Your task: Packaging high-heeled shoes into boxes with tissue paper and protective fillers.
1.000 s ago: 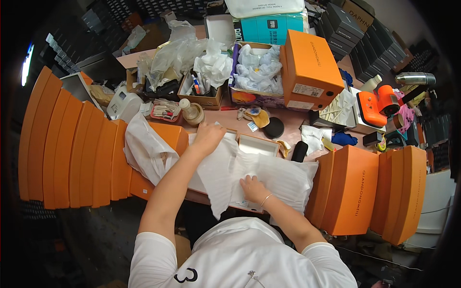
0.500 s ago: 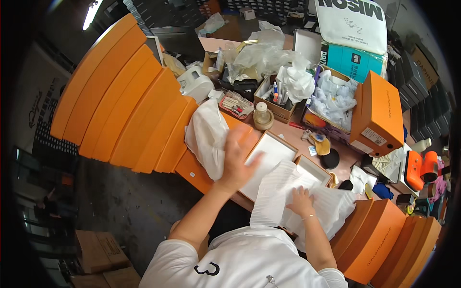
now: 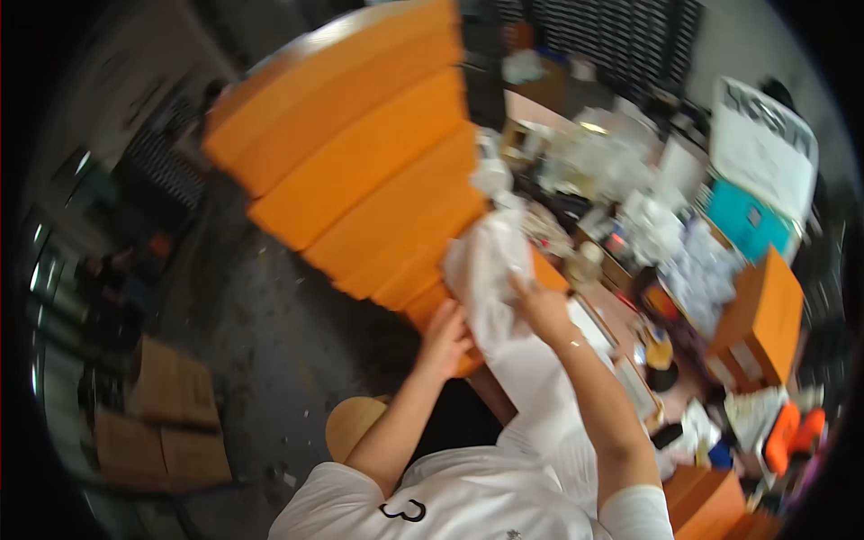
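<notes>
A soft white bundle (image 3: 486, 274), loosely wrapped in thin material, lies against an orange box beside the tall stack. What it contains is hidden. My right hand (image 3: 542, 311) is at its right side, the fingers bent in and closed on the loose white material. On the near left side is my left hand (image 3: 443, 342), its fingers apart beside the bundle and the orange box edge; it holds nothing that I can see. White packing paper (image 3: 540, 382) stretches below my right hand toward my shirt. Motion blurs the picture.
The stack of orange boxes (image 3: 360, 171) leans high on the left. Right of my arm are shallow open boxes (image 3: 637, 389), an upright orange box (image 3: 758, 319) and cluttered plastic bags (image 3: 603, 162). Brown cartons (image 3: 171, 405) stand on the floor at lower left.
The view has turned left. My right hand has left the white paper over the open box and gone to the white bundle. My left hand has come down to the bundle's near side.
</notes>
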Demonstrator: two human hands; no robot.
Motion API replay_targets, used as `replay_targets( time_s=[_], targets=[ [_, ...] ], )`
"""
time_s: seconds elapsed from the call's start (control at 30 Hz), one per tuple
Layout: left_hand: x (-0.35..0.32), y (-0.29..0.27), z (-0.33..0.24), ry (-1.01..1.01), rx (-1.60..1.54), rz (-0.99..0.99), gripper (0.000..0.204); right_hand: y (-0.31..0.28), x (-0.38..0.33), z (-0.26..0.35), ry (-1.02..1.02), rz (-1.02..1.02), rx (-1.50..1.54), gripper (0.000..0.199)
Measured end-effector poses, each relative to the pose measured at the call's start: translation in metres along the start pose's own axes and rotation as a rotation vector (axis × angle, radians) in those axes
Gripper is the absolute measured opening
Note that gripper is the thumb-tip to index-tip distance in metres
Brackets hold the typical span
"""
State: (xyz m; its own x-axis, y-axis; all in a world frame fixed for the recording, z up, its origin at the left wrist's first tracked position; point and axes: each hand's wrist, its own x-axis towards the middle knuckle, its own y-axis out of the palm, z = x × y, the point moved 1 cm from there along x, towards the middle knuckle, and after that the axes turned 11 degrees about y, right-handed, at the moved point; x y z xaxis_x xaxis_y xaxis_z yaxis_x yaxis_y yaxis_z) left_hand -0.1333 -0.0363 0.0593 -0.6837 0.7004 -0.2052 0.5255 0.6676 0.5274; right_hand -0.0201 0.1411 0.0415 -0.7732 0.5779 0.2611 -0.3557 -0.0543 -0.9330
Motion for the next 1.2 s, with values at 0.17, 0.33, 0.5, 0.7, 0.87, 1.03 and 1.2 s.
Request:
replay_targets(
  time_s=[0.17,0.33,0.5,0.7,0.87,1.03,1.2],
  targets=[
    [0.016,-0.022,0.024,-0.326,-0.183,0.029,0.074,-0.044,0.040,0.029,-0.143,-0.214,0.235,0.020],
    [0.020,0.001,0.012,-0.326,-0.770,0.191,0.067,-0.107,0.041,0.086,-0.203,-0.056,0.497,0.028],
    [0.014,0.014,0.005,-0.258,-0.693,0.114,0.034,-0.146,-0.018,0.078,-0.171,-0.041,0.495,0.027],
    [-0.031,0.087,-0.041,0.343,-0.313,0.283,0.068,-0.094,-0.133,-0.018,0.411,0.412,1.502,0.023],
    [-0.102,0.128,0.011,0.417,0.395,0.827,0.069,-0.124,-0.169,0.007,0.116,0.415,2.230,0.052],
    [-0.146,0.115,0.106,0.893,0.548,1.172,0.090,-0.129,-0.215,-0.010,0.710,0.015,2.068,0.049],
    [-0.111,0.058,0.076,0.893,0.941,0.882,0.095,-0.143,-0.262,-0.046,0.971,-0.353,1.908,0.047]
  ],
)
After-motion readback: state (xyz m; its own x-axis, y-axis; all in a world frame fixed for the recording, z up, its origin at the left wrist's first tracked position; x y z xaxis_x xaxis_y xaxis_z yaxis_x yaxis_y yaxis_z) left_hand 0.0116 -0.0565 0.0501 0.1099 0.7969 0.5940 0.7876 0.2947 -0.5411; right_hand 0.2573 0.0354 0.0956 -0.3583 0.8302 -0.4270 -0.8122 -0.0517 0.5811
